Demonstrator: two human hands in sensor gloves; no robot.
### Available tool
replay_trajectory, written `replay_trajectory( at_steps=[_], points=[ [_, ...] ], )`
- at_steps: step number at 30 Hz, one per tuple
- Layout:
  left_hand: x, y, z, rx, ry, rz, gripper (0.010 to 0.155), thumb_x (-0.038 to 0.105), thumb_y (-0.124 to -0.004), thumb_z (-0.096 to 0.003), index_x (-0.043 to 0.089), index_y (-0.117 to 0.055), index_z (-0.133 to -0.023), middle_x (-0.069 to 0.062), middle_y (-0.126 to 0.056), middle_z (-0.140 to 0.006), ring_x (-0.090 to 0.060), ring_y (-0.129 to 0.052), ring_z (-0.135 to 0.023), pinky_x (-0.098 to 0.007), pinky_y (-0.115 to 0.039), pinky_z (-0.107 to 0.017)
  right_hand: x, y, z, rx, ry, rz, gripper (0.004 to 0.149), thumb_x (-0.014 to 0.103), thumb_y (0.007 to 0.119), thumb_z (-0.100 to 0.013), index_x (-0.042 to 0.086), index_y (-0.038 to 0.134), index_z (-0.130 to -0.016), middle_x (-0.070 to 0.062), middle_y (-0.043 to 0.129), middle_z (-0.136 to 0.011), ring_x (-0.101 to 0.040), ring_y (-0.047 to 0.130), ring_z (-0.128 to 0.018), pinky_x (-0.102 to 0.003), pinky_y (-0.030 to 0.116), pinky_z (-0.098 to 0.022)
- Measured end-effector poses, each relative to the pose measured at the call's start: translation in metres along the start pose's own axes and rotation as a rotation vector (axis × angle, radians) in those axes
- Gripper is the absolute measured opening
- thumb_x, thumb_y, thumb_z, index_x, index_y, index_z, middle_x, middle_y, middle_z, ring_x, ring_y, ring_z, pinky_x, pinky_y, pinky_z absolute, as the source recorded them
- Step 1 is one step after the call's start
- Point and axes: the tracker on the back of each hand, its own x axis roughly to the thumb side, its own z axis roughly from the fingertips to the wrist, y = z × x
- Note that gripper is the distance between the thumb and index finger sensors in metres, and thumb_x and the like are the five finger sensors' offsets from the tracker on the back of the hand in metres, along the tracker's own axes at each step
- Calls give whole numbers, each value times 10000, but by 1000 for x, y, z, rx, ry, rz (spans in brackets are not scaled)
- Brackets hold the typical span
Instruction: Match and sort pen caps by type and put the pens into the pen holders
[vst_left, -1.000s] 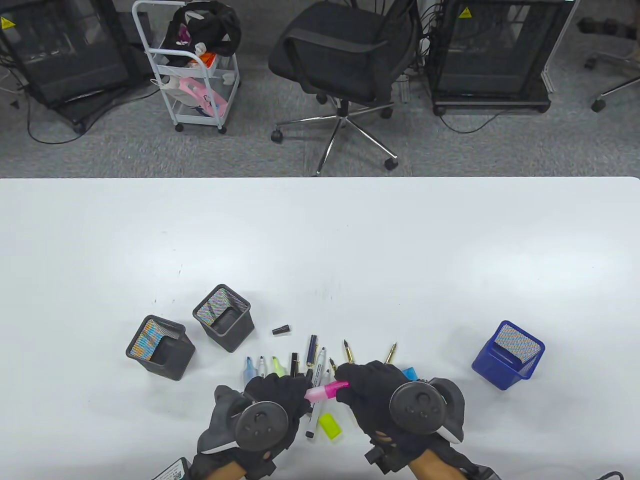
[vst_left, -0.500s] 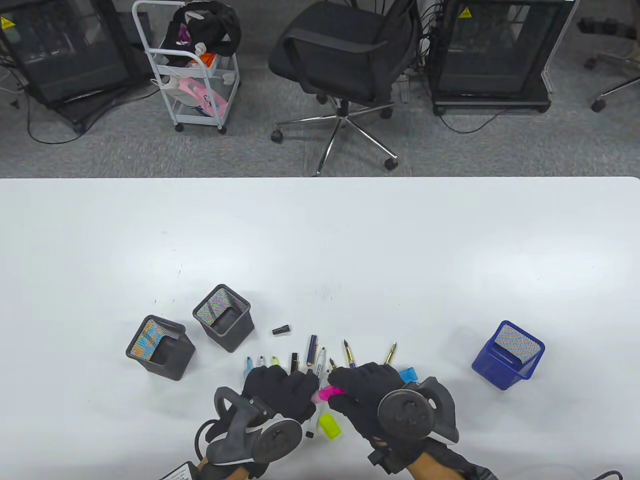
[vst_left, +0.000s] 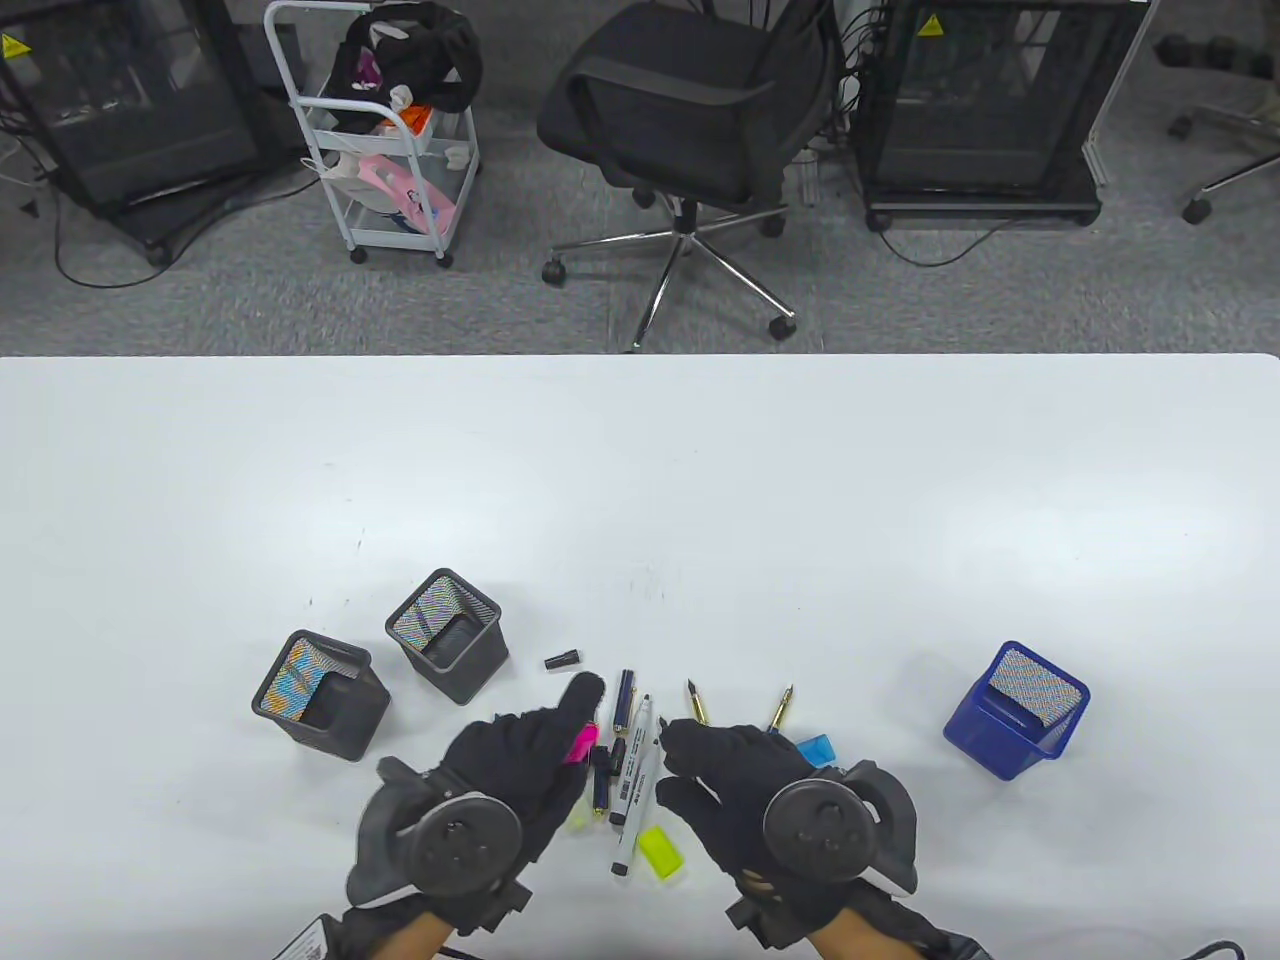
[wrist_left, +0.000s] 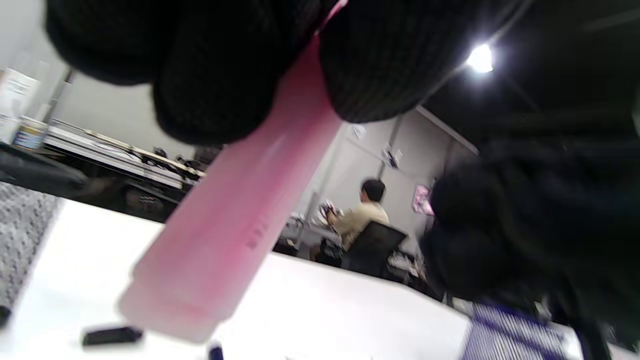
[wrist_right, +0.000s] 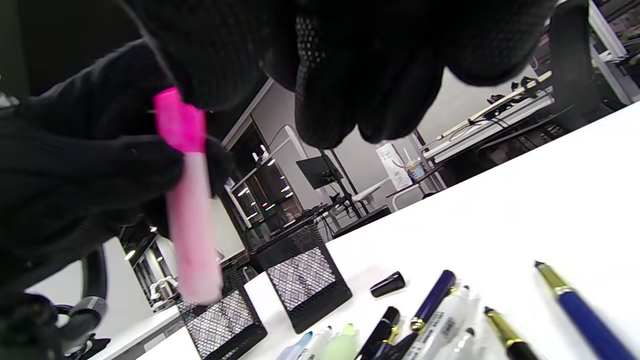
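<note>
My left hand (vst_left: 570, 735) grips a pink highlighter (vst_left: 582, 743) with its darker pink cap on; the left wrist view shows the fingers (wrist_left: 215, 75) curled round the pale barrel (wrist_left: 240, 200). It hangs above the table near two black mesh pen holders (vst_left: 480, 665) (vst_left: 350, 725). My right hand (vst_left: 672, 765) hovers empty over the loose pens, fingers loosely curled. In the right wrist view the pink highlighter (wrist_right: 192, 225) stands upright in the left hand (wrist_right: 90, 170).
On the table lie a white marker (vst_left: 632, 790), a yellow cap (vst_left: 660, 852), a blue cap (vst_left: 817, 747), a small black cap (vst_left: 563, 660), a navy pen (vst_left: 625, 697) and two uncapped fountain pens (vst_left: 693, 703) (vst_left: 781, 708). A blue mesh holder (vst_left: 985, 740) stands at the right.
Both hands were together on the pink highlighter. The right hand has let go, and the left hand has swung left and forward with the capped highlighter.
</note>
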Motion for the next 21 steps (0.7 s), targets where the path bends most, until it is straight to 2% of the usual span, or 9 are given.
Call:
replay_trajectory(
  at_steps=[3,5,9,12,14,21],
  points=[
    [-26,30,7,117,78,26,672,270,-886,-474,389,-586,-1063,-190,-908,-824,-280,-1035,-422,-588,-843,-440,-7,-2,-1,-2,23,10,567,420,849,-437,90,743,-886,-131,983,-775,-355,998,-674,-540,805,-541],
    [-47,50,15,190,145,28,637,265,-879,-478,368,-618,-1049,-192,-915,-820,-294,-1040,-427,-593,-842,-447,-10,-1,-1,3,33,8,567,425,842,-441,90,741,-888,-136,980,-778,-353,997,-677,-541,803,-541],
    [-74,75,28,294,263,-30,589,263,-853,-491,338,-635,-1033,-175,-935,-845,-338,-1060,-483,-612,-831,-471,-10,2,-2,21,32,29,577,439,837,-443,90,740,-892,-138,976,-784,-358,993,-683,-544,800,-544],
    [-85,79,32,308,344,-112,569,272,-831,-501,327,-633,-1031,-147,-950,-874,-362,-1059,-559,-624,-811,-483,-9,4,-3,35,26,40,582,447,835,-445,91,738,-895,-142,973,-789,-362,988,-690,-548,795,-549],
    [-93,78,32,281,421,-197,563,281,-819,-505,322,-632,-1034,-139,-961,-880,-370,-1053,-590,-630,-800,-495,-9,6,-3,47,19,52,590,453,833,-446,92,733,-901,-143,967,-796,-367,982,-696,-552,791,-551],
    [-106,66,28,237,546,-345,565,303,-827,-502,303,-643,-1036,-133,-992,-865,-384,-1032,-638,-642,-772,-526,-10,4,-3,59,23,71,596,463,827,-449,96,727,-908,-146,961,-805,-371,972,-706,-558,783,-559]
  ],
)
